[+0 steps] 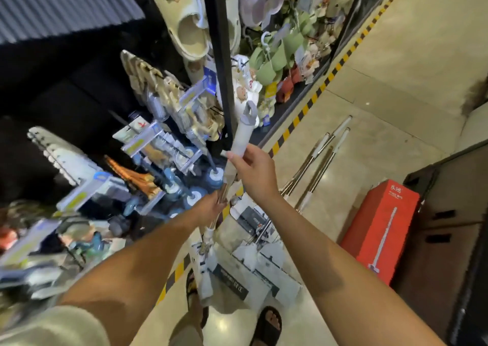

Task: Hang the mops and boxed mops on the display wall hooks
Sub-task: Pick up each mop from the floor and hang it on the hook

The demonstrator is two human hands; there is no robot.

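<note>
- Your right hand (254,172) curls round the white grip of the mop (241,138), just below its grey loop (249,113).
- Your left hand (211,205) grips the metal pole lower down.
- The mop stands nearly upright, loop beside the black post (221,55) (the hooks are lost in blur).
- More mops (313,158) lie on the floor (396,55); a red box (380,229) stands nearby.

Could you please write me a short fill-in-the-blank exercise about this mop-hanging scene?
The right hand grips a white handle sleeve just below its ____ plastic hanging loop.
The left hand holds the shiny ____ pole beneath it.
The tall cardboard box printed with a mop is ____.
More long-handled mops lie on the beige tiled ____.
Missing words: grey; metal; red; floor.
</note>
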